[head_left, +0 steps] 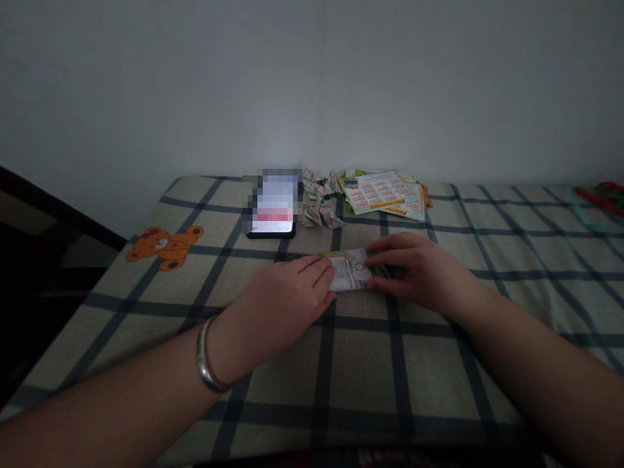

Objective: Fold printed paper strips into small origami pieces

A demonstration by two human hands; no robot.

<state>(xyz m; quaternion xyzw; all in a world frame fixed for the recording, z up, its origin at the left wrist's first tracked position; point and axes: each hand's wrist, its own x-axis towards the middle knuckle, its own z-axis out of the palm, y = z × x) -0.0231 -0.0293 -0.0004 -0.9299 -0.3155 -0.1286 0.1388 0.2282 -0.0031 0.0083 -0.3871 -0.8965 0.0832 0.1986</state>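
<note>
A small folded paper leaflet with print and a green edge lies on the checked cloth in front of me. My left hand, with a silver bangle at the wrist, covers its left end, fingers together on top and thumb along the near edge. At the right end, my right hand grips the leaflet between thumb and fingers. Behind it are several printed sheets in a loose stack. Just left of that stack sit folded paper pieces with similar print.
A phone with a lit, blurred screen lies left of the paper pieces. The checked tablecloth bears an orange bear picture at left. A pale wall rises behind. Something red lies at the far right.
</note>
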